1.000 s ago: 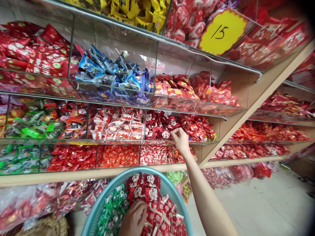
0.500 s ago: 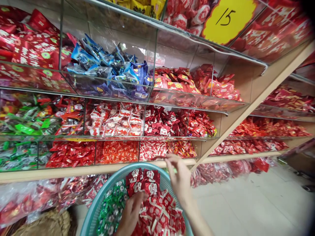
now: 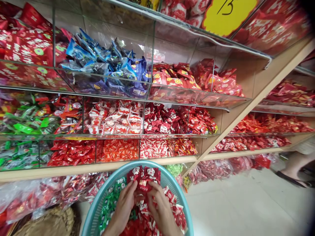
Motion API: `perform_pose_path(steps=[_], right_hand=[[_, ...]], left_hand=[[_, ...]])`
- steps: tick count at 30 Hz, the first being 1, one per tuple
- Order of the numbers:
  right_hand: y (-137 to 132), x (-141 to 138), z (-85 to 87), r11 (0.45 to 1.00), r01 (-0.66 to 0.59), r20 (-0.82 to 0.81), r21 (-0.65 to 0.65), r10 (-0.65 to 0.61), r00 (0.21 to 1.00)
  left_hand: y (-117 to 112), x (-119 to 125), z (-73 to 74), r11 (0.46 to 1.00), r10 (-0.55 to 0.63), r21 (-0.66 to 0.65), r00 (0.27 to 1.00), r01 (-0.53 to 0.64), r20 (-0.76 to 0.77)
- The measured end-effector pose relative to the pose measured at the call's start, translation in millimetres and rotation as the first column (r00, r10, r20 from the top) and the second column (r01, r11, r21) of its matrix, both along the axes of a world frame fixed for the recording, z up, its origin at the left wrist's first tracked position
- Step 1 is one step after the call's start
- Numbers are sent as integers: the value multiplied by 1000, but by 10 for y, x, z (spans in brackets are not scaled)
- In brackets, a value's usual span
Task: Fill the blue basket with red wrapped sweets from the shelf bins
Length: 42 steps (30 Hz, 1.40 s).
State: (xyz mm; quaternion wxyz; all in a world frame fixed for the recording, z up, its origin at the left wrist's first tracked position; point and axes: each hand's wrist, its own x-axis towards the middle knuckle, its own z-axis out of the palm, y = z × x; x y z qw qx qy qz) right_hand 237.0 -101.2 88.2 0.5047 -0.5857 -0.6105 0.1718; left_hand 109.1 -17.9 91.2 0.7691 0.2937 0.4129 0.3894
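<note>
Both my hands are down in a teal plastic basket at the bottom of the view. It holds dark red wrapped candies, red-and-white candies and green candies. My left hand lies among the candies with its fingers curled over them. My right hand lies beside it, fingers bent into the red pile. Their fingertips almost meet at the dark red candies near the basket's far side. What each hand grips is hidden among the wrappers.
Glass-fronted shelf bins full of red, white, green and blue wrapped candies rise ahead. A yellow price sign hangs top right. Bagged sweets sit under the shelf. Another person's foot in a sandal stands on the floor at right.
My right hand left the dark red candy bin on the shelf and came down into the basket beside my left hand. The view tilted slightly downward, and a person's foot appeared at right.
</note>
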Motion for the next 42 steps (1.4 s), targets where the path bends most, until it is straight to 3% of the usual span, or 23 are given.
perform_pose_path(steps=[3,6,9,13,17,20,24,26,29,31,33,34,36,38,39,40,42], right_hand=[[-22,-34,-91,991,125,-158,-40,-129,979],[-14,-36,-192,957,183,-427,-224,-265,865],[4,1,-273,933,99,-617,-347,-306,725],[-15,37,-306,928,-48,-767,-369,-275,579],[-60,28,-266,923,-80,-815,-376,-288,504],[-71,4,-233,926,-106,-851,-363,-283,442],[-56,-41,-229,943,-144,-925,-299,-249,288],[-46,-52,-252,945,-132,-933,-299,-260,247],[-39,-39,-312,932,-95,-907,-350,-311,285],[-46,-18,-356,919,-68,-875,-388,-344,341],[-61,4,-391,910,-46,-851,-413,-367,376],[-70,14,-402,908,-39,-845,-418,-372,384],[-88,32,-410,906,-33,-839,-422,-377,392],[-101,47,-402,905,-25,-836,-425,-381,396],[-107,54,-396,905,-20,-834,-426,-383,398],[-111,61,-391,905,-17,-833,-424,-383,400],[-117,75,-388,908,-12,-832,-420,-380,403]], left_hand=[[-33,22,-66,998,1,-70,1000,-1,-1],[-82,59,-140,995,2,-103,999,-6,-39],[-154,102,-205,990,2,-141,997,-14,-83],[-208,129,-195,979,-68,-192,998,64,-15],[-178,108,-99,942,-187,-265,978,205,91],[-187,104,-53,931,-199,-291,975,219,96],[-305,159,-57,966,-129,-220,991,133,36],[-349,192,-75,983,-82,-165,996,74,-38],[-285,204,-105,996,-80,25,970,88,-229],[-149,185,-120,963,-45,228,922,141,-384],[16,160,-124,857,70,476,869,199,-489],[92,152,-124,759,126,596,840,261,-529],[202,156,-124,499,247,744,750,444,-614],[243,199,-135,252,383,726,623,640,-682],[241,234,-147,165,449,677,557,718,-699],[228,276,-164,103,506,620,496,778,-706],[189,367,-211,36,585,512,398,858,-707]])
